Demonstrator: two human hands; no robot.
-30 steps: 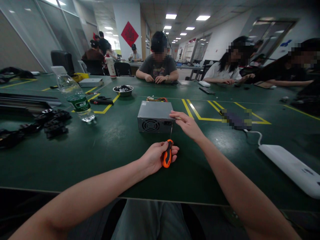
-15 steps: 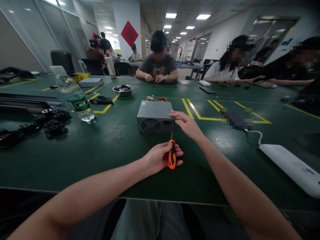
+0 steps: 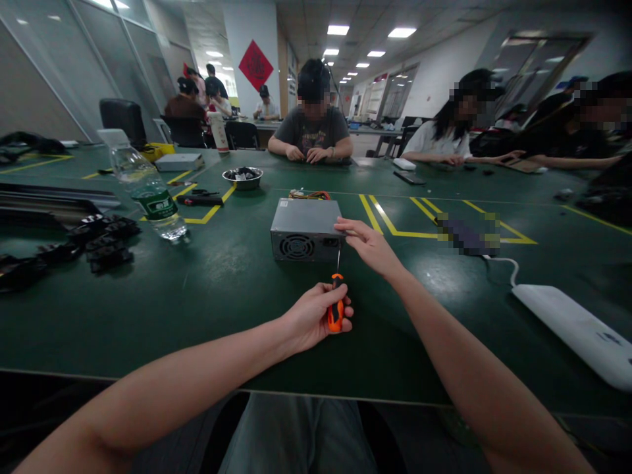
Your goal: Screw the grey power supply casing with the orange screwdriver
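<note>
A grey computer power supply stands on the green table, its fan grille and power socket facing me. My left hand is closed around the orange and black handle of a screwdriver. The thin shaft points away from me, its tip at the lower right corner of the power supply's near face; whether it sits in a screw is too small to tell. My right hand rests with outstretched fingers on the right top edge of the box. Coloured cables show behind the box.
Left of the box stand a water bottle, black parts and a metal bowl of small items. On the right lie a phone and a white power bank joined by a cable. Across the table sits a person.
My left fingers have closed more around the screwdriver handle, which has turned and shifted slightly left. My right hand and the power supply stay in place.
</note>
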